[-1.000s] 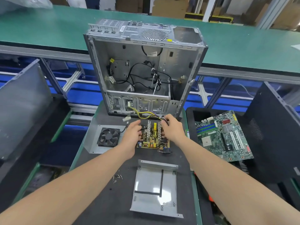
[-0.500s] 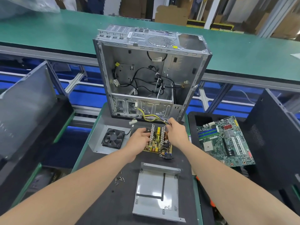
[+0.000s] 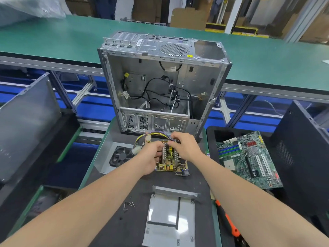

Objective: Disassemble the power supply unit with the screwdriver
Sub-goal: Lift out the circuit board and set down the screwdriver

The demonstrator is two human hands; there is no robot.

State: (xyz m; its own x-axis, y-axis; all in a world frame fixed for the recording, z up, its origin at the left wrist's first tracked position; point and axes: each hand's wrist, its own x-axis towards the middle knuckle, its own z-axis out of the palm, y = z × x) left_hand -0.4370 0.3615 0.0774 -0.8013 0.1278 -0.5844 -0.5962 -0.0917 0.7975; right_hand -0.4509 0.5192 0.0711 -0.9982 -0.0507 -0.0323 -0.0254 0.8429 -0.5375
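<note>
From my remote seat, the power supply looks mostly apart already. Its flat grey metal cover plate [image 3: 170,221] lies nearest me on the black desk [image 3: 114,227], with a cluster of small loose screws [image 3: 128,205] just to its left. The grey metal housing half with the black fan [image 3: 121,155] sits further back on the left, beside the board. The bare yellow-brown circuit board [image 3: 169,162] rests on the desk between the two shells, just in front of the open silver computer case [image 3: 160,82].

My left hand [image 3: 150,157] grips the board's left side, fingers [image 3: 157,146] curled onto it. My right hand [image 3: 186,147] has its fingers [image 3: 173,139] curled round the bundle of yellow, purple and black wires [image 3: 154,134] at the board's far edge. The orange-handled screwdriver [image 3: 229,223] lies unused at the desk's right edge, well apart from both hands.

I judge the unscrewing finished. What remains is freeing the board and its wires from the fan housing and sorting the parts. I cannot tell whether the fan lead is unplugged. A green motherboard [image 3: 249,157] lies to the right
</note>
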